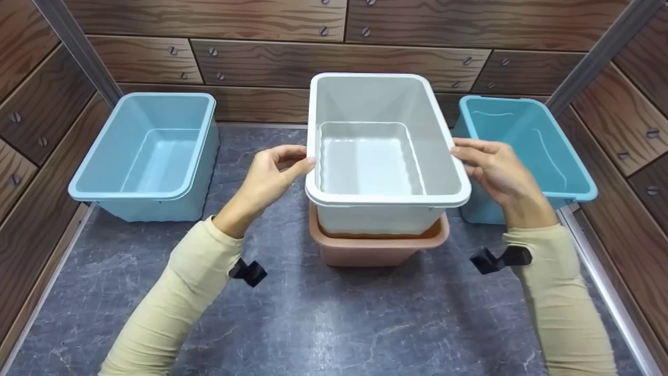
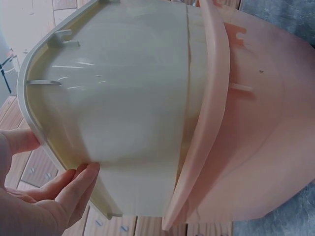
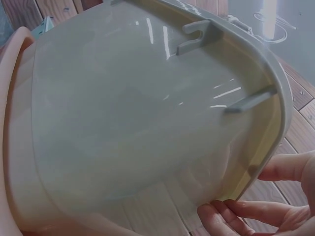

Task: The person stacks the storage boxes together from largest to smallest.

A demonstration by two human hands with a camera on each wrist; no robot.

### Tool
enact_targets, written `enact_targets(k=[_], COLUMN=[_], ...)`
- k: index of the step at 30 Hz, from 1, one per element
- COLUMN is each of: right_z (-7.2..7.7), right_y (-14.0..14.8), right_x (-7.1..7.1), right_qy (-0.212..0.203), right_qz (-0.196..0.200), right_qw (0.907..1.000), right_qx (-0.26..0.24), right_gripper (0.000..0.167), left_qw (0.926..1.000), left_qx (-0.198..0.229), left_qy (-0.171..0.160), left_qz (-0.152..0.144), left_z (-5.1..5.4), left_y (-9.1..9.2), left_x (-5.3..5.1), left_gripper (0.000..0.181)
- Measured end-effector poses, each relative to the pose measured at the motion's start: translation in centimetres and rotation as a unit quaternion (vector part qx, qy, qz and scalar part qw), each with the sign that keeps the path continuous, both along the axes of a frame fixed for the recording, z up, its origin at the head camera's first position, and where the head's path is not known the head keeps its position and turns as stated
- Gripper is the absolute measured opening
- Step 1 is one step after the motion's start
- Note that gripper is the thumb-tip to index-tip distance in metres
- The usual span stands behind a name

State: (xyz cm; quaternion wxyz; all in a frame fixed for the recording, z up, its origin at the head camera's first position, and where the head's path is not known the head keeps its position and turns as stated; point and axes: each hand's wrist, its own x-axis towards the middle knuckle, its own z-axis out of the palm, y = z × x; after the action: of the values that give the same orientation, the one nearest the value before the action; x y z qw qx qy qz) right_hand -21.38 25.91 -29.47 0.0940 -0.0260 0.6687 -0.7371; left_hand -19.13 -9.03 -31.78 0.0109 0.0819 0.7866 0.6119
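Both hands hold a pale grey-white plastic bin (image 1: 365, 162) by its long side rims. The left hand (image 1: 269, 175) pinches the left rim, thumb on top and fingers beneath; in the left wrist view its fingers (image 2: 81, 189) touch the outer wall. On the opposite rim, the right hand (image 1: 498, 169) grips the same way, its fingertips (image 3: 216, 219) under the edge in the right wrist view. The bin's lower part sits inside the mouth of a salmon-pink bin (image 1: 365, 253), with its upper part well above that bin's rim. How deep it goes is hidden.
A light blue bin (image 1: 209, 156) stands at the left, its outline doubled at the rim. To the right is a teal bin (image 1: 527, 141), partly behind the right hand. Wood-patterned panels (image 1: 334, 62) enclose the dark marbled surface (image 1: 292, 318) on three sides.
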Motion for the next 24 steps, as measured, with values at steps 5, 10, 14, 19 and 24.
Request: enact_targets(k=[5,10,14,19,24], right_z=[-0.29,-0.55,-0.65,-0.67,-0.79], right_y=[0.17,0.14,0.09,0.14,0.18], right_x=[0.00,-0.05,-0.09,-0.14,-0.21], right_qy=[-0.003,-0.007,-0.009,-0.011,-0.011], right_qz=[0.006,0.007,0.007,0.010,0.013], right_qw=[1.0000,0.9999,0.9999,0.9998,0.9996], right_qx=[0.005,0.005,0.002,0.009,0.023], right_gripper=[0.022,0.023,0.021,0.020,0.020], left_qw=[1.0000,0.9999,0.9999,0.9998,0.9997], left_qx=[-0.006,-0.010,-0.013,-0.015,-0.023], left_qy=[0.001,0.003,0.000,-0.006,-0.008], left_qz=[-0.001,-0.006,-0.010,-0.011,-0.010], left_z=[-0.12,-0.24,-0.38,-0.61,-0.83], left_y=[-0.04,-0.08,-0.11,-0.10,-0.14], left_x=[-0.03,-0.07,-0.12,-0.19,-0.29], left_gripper=[0.038,0.038,0.039,0.040,0.040])
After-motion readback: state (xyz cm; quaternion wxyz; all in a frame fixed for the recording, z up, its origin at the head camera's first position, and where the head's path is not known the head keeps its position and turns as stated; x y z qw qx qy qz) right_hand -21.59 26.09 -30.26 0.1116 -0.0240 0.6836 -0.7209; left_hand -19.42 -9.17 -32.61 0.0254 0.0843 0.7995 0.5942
